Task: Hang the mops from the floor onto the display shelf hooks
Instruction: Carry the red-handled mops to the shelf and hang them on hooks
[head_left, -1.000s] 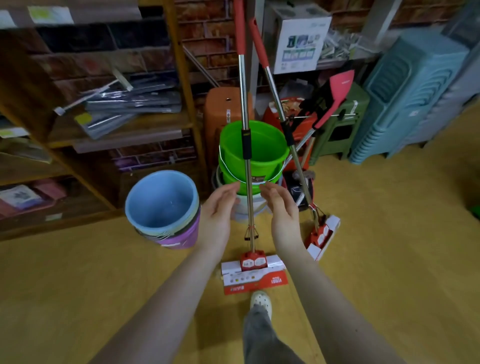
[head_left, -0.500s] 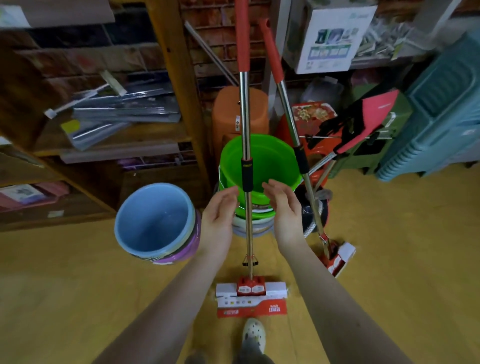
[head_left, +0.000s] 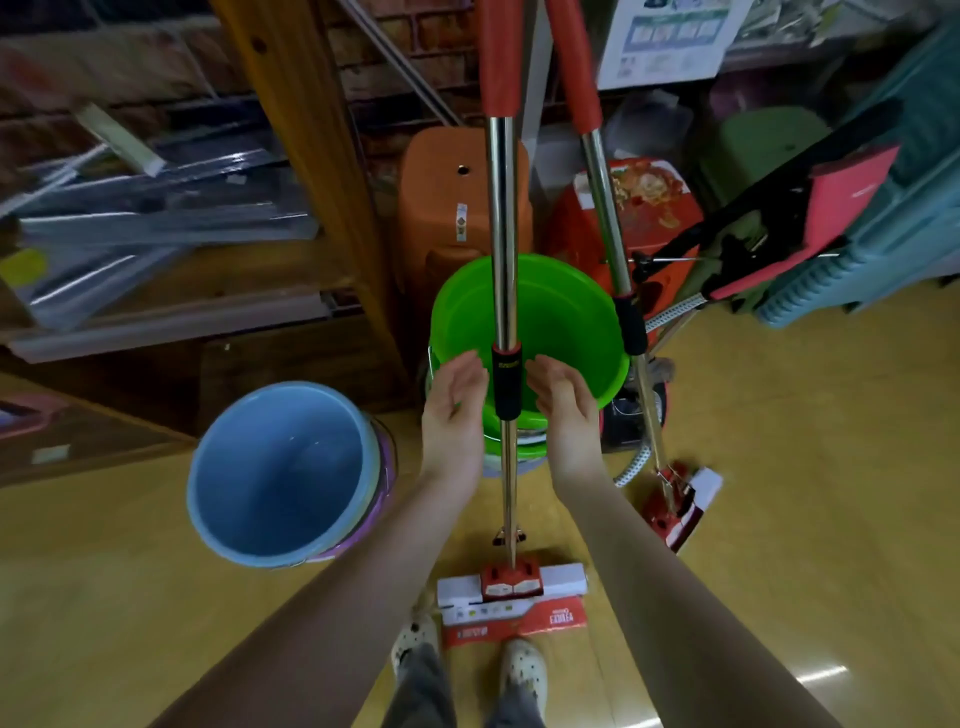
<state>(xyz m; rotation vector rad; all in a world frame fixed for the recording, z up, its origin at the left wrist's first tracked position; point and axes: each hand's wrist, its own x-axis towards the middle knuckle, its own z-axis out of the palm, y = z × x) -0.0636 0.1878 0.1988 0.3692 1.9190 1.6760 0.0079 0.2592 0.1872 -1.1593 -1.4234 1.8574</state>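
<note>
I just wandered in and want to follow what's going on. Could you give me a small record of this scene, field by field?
near mop: upright, head on the floor by the person's shoes
second mop: leaning, to the right, head on the floor
left hand: open, just left of the near mop's black grip, not gripping
right hand: open, just right of the same grip, not gripping
green bucket: behind the near mop
blue bucket: on the floor, to the left
stage: no mop lifted yet
</note>
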